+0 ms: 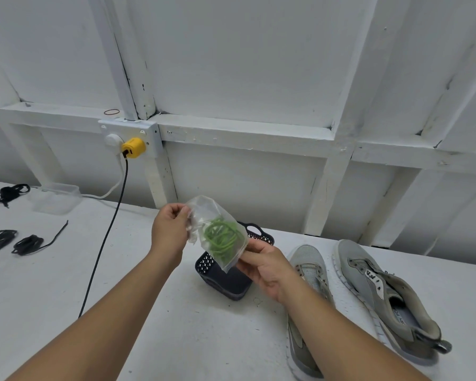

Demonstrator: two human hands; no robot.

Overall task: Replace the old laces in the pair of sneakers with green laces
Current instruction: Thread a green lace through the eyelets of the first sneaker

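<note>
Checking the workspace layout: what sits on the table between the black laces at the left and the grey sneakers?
In the head view, a black power cable and a dark perforated plastic basket lie between the black laces and grey sneakers.

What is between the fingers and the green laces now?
The clear bag. The laces lie inside it, so both hands touch only plastic: the left hand pinches its upper end, the right hand its lower end.
</note>
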